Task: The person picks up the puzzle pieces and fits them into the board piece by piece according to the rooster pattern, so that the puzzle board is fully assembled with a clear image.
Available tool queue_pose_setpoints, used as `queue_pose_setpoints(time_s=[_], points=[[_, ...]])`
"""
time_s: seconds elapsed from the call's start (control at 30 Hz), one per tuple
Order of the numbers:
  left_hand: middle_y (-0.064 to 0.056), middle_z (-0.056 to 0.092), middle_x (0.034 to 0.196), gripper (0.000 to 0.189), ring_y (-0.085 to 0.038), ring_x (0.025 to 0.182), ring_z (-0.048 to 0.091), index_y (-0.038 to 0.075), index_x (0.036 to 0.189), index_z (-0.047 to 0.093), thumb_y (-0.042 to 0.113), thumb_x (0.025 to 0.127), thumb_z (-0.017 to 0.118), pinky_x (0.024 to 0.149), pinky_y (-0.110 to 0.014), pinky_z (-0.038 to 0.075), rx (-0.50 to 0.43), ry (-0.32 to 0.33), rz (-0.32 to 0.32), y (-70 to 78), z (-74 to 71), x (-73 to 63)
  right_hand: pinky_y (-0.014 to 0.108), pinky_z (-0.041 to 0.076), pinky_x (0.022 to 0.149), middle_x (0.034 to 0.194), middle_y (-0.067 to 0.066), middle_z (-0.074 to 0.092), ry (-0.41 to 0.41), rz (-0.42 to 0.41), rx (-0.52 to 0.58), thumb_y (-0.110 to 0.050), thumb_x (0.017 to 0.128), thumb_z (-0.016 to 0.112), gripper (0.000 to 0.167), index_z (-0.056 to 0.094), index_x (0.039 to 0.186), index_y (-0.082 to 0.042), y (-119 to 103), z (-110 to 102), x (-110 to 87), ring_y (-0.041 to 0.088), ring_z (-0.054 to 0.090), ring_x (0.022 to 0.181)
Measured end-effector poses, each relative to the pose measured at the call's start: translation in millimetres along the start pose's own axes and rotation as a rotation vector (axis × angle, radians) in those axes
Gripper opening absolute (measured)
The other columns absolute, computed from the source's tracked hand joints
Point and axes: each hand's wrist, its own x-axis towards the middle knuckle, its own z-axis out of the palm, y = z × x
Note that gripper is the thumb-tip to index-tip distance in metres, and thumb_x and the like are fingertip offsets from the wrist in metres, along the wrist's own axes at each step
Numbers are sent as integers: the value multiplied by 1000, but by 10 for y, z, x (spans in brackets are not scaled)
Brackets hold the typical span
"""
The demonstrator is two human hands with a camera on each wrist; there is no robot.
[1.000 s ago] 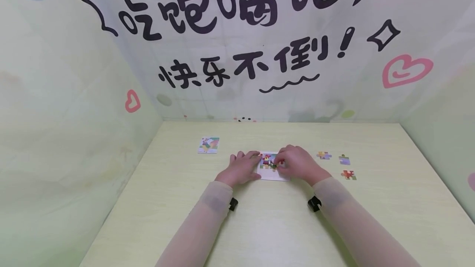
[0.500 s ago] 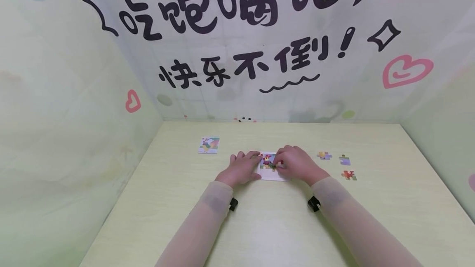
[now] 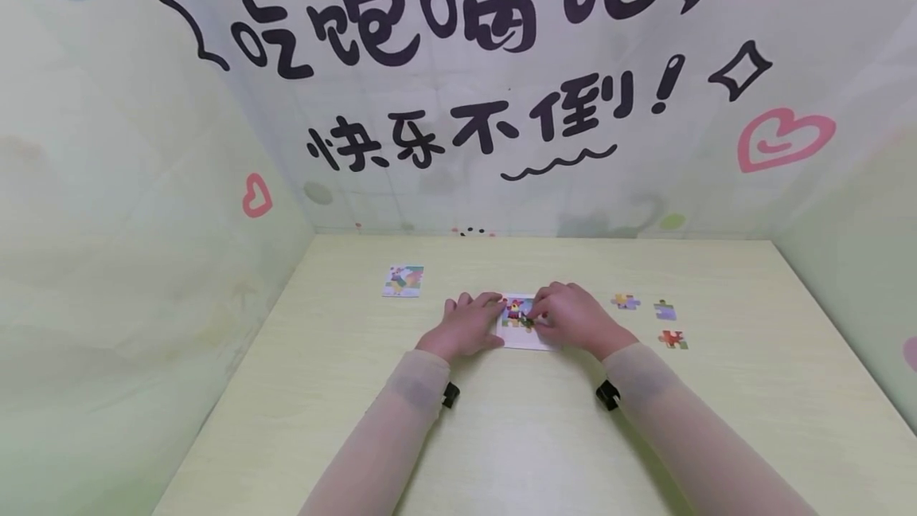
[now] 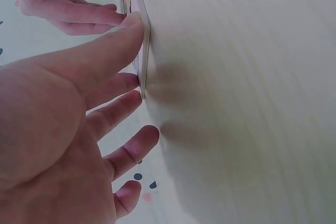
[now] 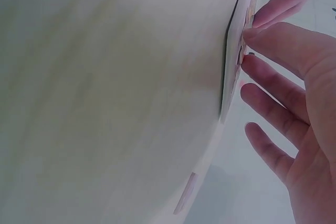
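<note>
A white-bordered puzzle board [image 3: 528, 343] lies mid-table, with joined pieces [image 3: 513, 311] picturing a colourful bird in its upper part. My left hand [image 3: 466, 326] rests at the board's left side, index fingertip at the far corner and thumb near the front one. In the left wrist view its other fingers spread out fairly straight. My right hand [image 3: 576, 317] reaches in from the right, pinching a small dark-green puzzle piece [image 3: 528, 323] between thumb and index finger, at the edge of the joined pieces. The hand covers the board's right part.
Right of the board lie three loose puzzle pieces: a yellow-purple one [image 3: 626, 302], a purple-green one [image 3: 665, 310] and a red one [image 3: 673, 339]. A small picture card [image 3: 403, 281] lies at the back left. A printed curtain [image 3: 430, 205] stands behind the table.
The right fingertips shift very slightly over the piece at the board. The left hand, the loose pieces and the card stay in place.
</note>
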Motion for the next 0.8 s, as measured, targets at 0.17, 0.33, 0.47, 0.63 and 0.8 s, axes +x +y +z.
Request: queue_pose_setpoints(time_s=[0.17,0.33,0.47,0.63,0.8], points=[[6,33,169,75,-22,124,42,23,159,42,47,94,71,101,-41,31,9,0,-3,-6,0,-2,51,52,96,107,1,75,-8,7,7,-17,87,83,11,84,98,-17,-20,2,13,23,65,102],[7,32,169,75,-21,124,42,25,159,41,47,94,71,100,-40,31,9,-3,-1,-18,3,-3,51,52,96,105,1,75,0,-6,10,-17,86,83,11,84,98,-17,-20,8,8,21,65,99],[7,32,169,75,-21,125,42,25,159,41,48,95,71,100,-40,31,17,0,2,-27,11,2,51,52,95,104,0,75,11,-21,9,-18,86,83,10,84,96,-16,-7,22,7,20,65,96],[8,32,169,75,-21,124,42,25,159,41,49,95,70,99,-40,31,26,3,9,-40,19,10,48,51,94,101,-3,73,23,-34,8,-19,87,84,7,85,93,-17,10,41,11,18,64,94],[8,32,169,75,-21,124,42,25,159,41,50,95,70,99,-40,31,29,5,11,-53,31,27,48,51,94,101,-4,73,23,-34,-1,-20,87,84,5,85,91,-18,8,35,22,17,64,94]])
